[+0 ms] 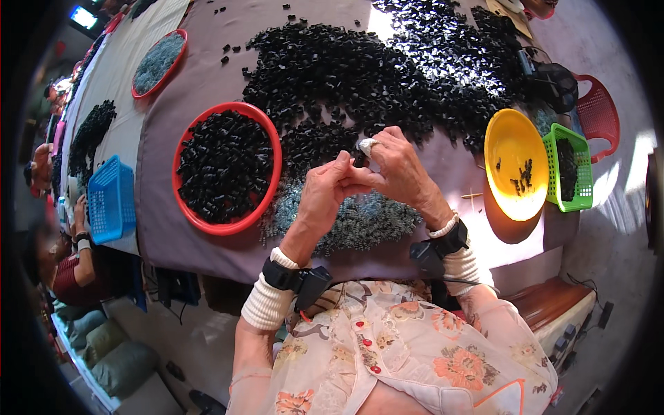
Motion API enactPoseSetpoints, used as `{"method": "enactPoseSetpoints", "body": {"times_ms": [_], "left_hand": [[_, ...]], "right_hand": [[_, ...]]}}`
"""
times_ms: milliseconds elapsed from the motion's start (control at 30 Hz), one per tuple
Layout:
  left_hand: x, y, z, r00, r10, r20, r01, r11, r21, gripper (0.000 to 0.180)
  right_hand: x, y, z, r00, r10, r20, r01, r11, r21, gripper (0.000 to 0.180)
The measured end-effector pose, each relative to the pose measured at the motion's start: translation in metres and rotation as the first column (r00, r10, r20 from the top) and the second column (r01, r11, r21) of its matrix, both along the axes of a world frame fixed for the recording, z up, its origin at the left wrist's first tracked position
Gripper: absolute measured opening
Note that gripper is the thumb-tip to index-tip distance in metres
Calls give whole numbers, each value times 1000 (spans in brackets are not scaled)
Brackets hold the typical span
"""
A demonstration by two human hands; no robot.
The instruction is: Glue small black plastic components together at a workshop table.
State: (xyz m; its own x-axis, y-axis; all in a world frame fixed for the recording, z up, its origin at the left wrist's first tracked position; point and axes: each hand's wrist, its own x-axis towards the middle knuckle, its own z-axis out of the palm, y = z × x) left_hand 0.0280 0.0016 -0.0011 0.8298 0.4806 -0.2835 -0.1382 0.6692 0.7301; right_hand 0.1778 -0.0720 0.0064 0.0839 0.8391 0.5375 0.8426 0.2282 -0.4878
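My left hand [324, 192] and my right hand [402, 169] meet over the table, fingertips pinched together. Between them is a small black plastic piece [359, 160], mostly hidden by the fingers. White wrapping [367, 146] covers a finger of my right hand. Under my hands spreads a heap of small grey-blue, clear-looking parts [366, 225]. Just beyond lies a large heap of small black plastic pieces [325, 76]. To the left of my left hand, a red round basin [276, 173] is filled with similar black pieces.
A yellow basin [508, 138] holding a few black pieces stands at right, beside a green basket [586, 169] and a red chair [600, 114]. A small dark fan [553, 84] stands behind. At left are a blue basket [111, 200], a red tray of grey-blue parts [184, 43] and another person [79, 266].
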Motion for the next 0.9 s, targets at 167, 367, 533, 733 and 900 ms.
{"method": "enactPoseSetpoints", "body": {"times_ms": [167, 367, 533, 733, 900], "left_hand": [[2, -6, 6, 994, -41, -100, 44, 998, 33, 34], [-3, -5, -7, 995, -50, -82, 56, 996, 72, 27], [-18, 12, -1, 938, 338, -82, -330, 940, 89, 26], [-71, 71, -22, 728, 682, -70, -684, 729, -27, 26], [-92, 77, -31, 636, 770, -56, -772, 635, -35, 24]], "right_hand": [[3, -6, 0, 998, 54, -8, -55, 998, -35, 22], [1, -10, 1, 995, 73, 75, -63, 991, -122, 25], [11, -18, -3, 995, -93, -26, 88, 986, -138, 36], [10, -22, -15, 994, -98, -41, 86, 968, -236, 28], [19, -28, -21, 986, -162, -40, 145, 954, -264, 27]]}}
